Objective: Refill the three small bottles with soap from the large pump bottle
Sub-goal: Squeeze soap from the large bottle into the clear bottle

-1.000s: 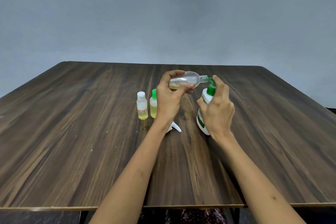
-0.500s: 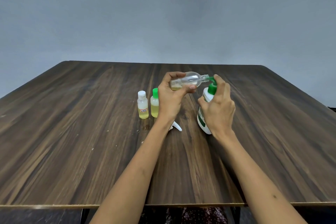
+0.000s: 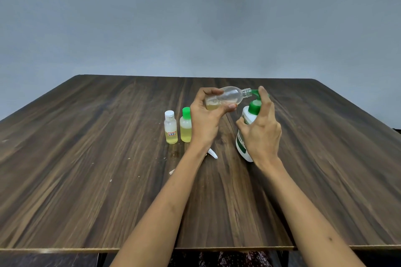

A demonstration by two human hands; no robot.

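Little moved, left hand (image 3: 206, 123) fingers gripping tilted clear bottle (image 3: 225, 98), yellowish soap pooled low

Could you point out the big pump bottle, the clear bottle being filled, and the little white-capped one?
Pump bottle (image 3: 246, 118): head view, white shoulder.
Clear bottle (image 3: 230, 95): head view, transparent body.
White-capped bottle (image 3: 171, 130): head view, mid body.

A dark wood-grain desk (image 3: 91, 171) with a pale front edge stands before a plain grey wall (image 3: 195, 17), with small light specks (image 3: 171, 171) scattered on its near left part.
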